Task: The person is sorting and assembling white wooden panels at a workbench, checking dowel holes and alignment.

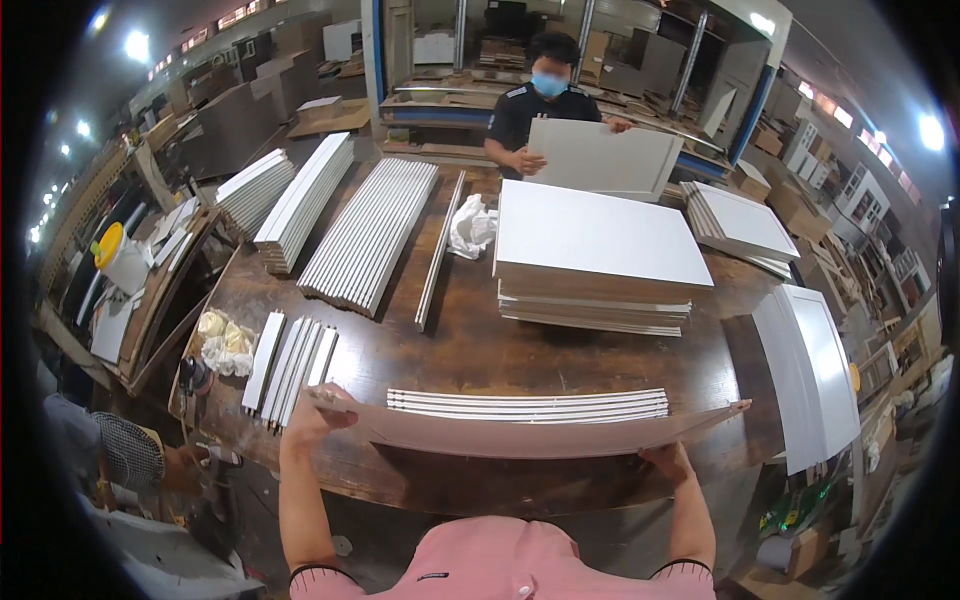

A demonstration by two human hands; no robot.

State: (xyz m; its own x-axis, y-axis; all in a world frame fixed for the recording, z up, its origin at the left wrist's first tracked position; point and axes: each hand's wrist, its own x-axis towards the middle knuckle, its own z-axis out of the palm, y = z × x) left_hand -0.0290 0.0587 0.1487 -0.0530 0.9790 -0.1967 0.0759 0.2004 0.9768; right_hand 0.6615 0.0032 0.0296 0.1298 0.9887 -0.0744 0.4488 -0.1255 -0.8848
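A long panel with a brown face (500,436) is held on edge across the near side of the table, in both my hands. My left hand (318,416) is closed round its left end. My right hand (668,460) grips the lower edge near the right end, with its fingers partly hidden. Just behind the panel lies a row of white strips (527,404), partly covered by it. Short white bars (290,368) lie beyond my left hand on the brown table (400,350).
White panels (600,232) are stacked mid-table, with more at the right (810,370) and far right (745,220). Long white strips (370,235) fill the far left. Crumpled white wrap (473,227) lies between. Opposite, a masked person (545,105) holds a pale panel (600,158).
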